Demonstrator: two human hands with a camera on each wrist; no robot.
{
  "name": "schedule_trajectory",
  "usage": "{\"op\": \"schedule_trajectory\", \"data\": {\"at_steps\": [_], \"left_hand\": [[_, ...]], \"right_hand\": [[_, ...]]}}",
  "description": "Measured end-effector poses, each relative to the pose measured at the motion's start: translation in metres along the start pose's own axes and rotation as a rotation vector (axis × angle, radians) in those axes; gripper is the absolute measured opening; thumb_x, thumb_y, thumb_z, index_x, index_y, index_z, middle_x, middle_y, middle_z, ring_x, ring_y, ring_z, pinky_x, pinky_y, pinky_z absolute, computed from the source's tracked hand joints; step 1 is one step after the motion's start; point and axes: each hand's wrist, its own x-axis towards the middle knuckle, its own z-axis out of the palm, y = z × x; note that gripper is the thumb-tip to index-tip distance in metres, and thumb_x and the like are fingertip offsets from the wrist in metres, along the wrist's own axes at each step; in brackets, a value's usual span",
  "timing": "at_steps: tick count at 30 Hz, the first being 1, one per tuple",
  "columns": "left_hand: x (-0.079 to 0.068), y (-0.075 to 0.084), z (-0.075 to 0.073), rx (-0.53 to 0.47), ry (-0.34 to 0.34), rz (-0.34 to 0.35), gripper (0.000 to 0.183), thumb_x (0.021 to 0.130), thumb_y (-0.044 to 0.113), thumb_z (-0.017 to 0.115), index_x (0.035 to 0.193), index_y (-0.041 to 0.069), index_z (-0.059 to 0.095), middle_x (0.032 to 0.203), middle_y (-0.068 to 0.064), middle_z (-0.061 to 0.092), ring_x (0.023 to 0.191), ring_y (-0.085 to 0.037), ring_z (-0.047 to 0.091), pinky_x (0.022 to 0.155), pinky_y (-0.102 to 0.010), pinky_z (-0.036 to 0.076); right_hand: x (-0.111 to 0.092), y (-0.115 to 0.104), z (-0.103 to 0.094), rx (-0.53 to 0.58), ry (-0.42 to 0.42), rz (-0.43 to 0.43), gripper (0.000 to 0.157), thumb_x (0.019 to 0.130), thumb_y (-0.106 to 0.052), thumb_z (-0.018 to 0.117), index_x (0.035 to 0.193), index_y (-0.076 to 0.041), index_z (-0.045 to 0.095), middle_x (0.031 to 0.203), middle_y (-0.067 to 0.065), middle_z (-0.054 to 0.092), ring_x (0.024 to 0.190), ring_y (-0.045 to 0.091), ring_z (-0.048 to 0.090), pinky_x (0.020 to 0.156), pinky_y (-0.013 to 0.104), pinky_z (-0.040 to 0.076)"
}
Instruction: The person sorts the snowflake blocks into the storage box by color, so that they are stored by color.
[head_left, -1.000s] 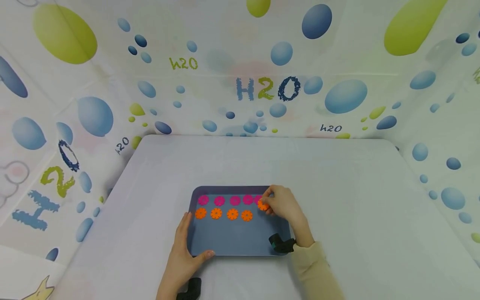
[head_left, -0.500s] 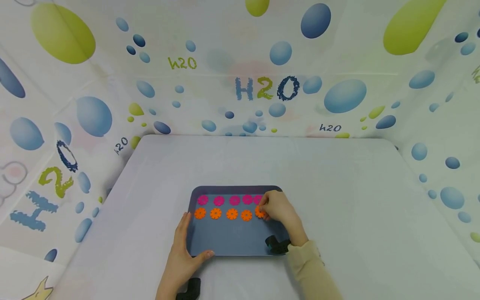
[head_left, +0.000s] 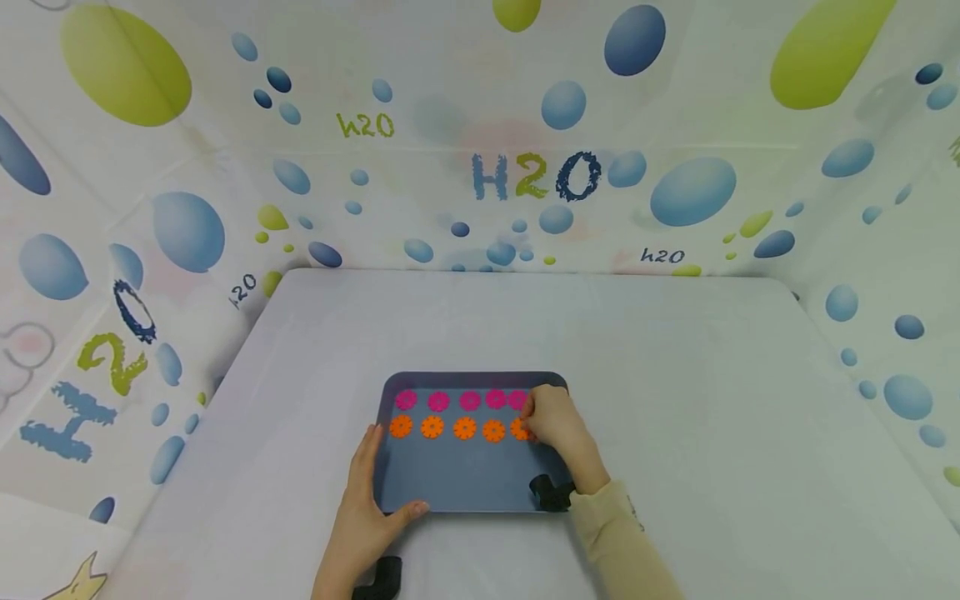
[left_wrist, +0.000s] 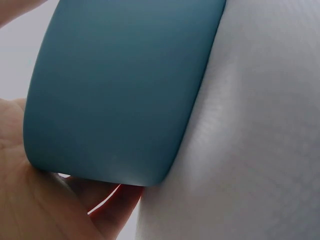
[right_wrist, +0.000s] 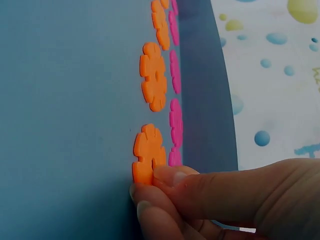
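Observation:
In the head view, a grey-blue tray holds a row of pink notched discs at the back and a row of orange ones in front. My left hand holds the tray's near left corner, fingers along the left side and thumb at the front rim. My right hand pinches the rightmost orange disc between thumb and fingers; the disc touches the tray floor, its near edge hidden by the fingertips. In the left wrist view, the tray's outer wall fills the middle beside the palm.
The tray stands on a white-covered table. Behind and beside the table hangs a white sheet with blue and green drops. A black wrist camera sits over the tray's near right corner.
My right hand has lowered the orange disc from over the last pink disc to the right end of the orange row. The left hand and tray stay put.

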Motion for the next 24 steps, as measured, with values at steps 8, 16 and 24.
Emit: {"op": "schedule_trajectory", "data": {"at_steps": [8, 16, 24], "left_hand": [[0.000, 0.001, -0.001, -0.009, -0.007, -0.010, 0.117, 0.064, 0.027, 0.090, 0.156, 0.016, 0.017, 0.161, -0.019, 0.015, 0.142, -0.050, 0.023, 0.103, -0.072, 0.028], [-0.001, 0.001, 0.000, -0.017, -0.009, -0.010, 0.116, 0.065, 0.027, 0.089, 0.156, 0.015, 0.017, 0.161, -0.020, 0.015, 0.142, -0.051, 0.023, 0.103, -0.072, 0.027], [0.001, -0.002, 0.001, -0.023, -0.006, -0.001, 0.116, 0.066, 0.027, 0.089, 0.156, 0.019, 0.016, 0.161, -0.018, 0.015, 0.142, -0.050, 0.023, 0.102, -0.072, 0.028]], "right_hand": [[0.000, 0.000, 0.000, -0.003, 0.009, 0.005, 0.015, 0.079, 0.006, 0.069, 0.069, -0.003, 0.062, 0.057, 0.005, 0.062, 0.043, 0.011, 0.055, 0.045, 0.022, 0.048], [-0.006, 0.002, -0.005, 0.136, -0.020, -0.014, 0.008, 0.083, 0.004, 0.068, 0.077, 0.000, 0.066, 0.066, 0.009, 0.067, 0.049, 0.016, 0.062, 0.048, 0.025, 0.052], [-0.011, 0.005, -0.015, 0.165, -0.032, -0.062, 0.006, 0.090, -0.007, 0.066, 0.088, -0.003, 0.070, 0.075, 0.008, 0.070, 0.061, 0.017, 0.065, 0.056, 0.025, 0.052]]}}
